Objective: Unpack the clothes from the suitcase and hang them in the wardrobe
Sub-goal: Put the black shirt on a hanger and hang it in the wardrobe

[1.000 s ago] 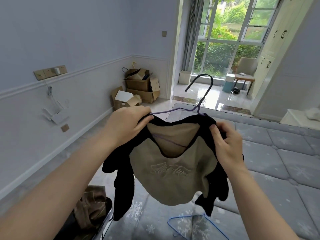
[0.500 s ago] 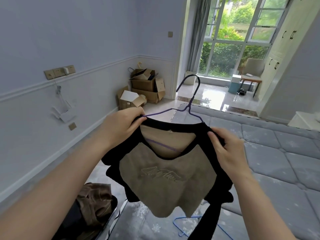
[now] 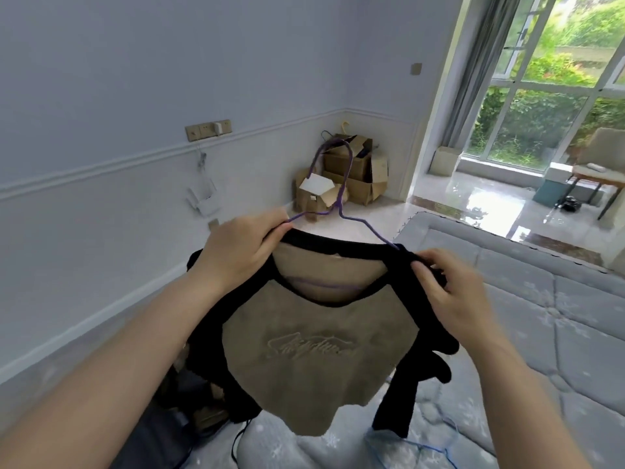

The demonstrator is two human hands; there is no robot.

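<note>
Far left of frame: pale wall with a socket strip (image 3: 208, 129) at upper left; a white router (image 3: 202, 204) hangs below it on a cord.

Lower left: dark clothing in what looks like the suitcase (image 3: 189, 397), mostly hidden behind the forearm and shirt; cannot tell how much is still packed.

Left of centre: left hand (image 3: 238, 247), knuckles up, fingers curled, pinching the shirt's left shoulder together with the end of the purple wire hanger (image 3: 340, 211). Forearm runs in from the lower left corner. The grip likely pins fabric to wire so that shoulder cannot slide off.

Centre: tan shirt with black sleeves (image 3: 314, 346), held up mid-frame above the mattress (image 3: 541, 316), front facing the camera, script logo readable. Hanger bar visible through the neck opening, hook standing upright above the collar. Cardboard boxes (image 3: 351, 177) sit behind it in the far corner.

Right of centre: right hand (image 3: 449, 289), thumb and fingertips nipping the black shoulder seam, apparently tugging it over the hanger's right end. Forearm rises from lower right.

Lower right: a blue hanger (image 3: 436, 445) lies on the mattress, partly under the dangling sleeve.

Upper right: glass doors (image 3: 554, 96). Wardrobe not in view.
</note>
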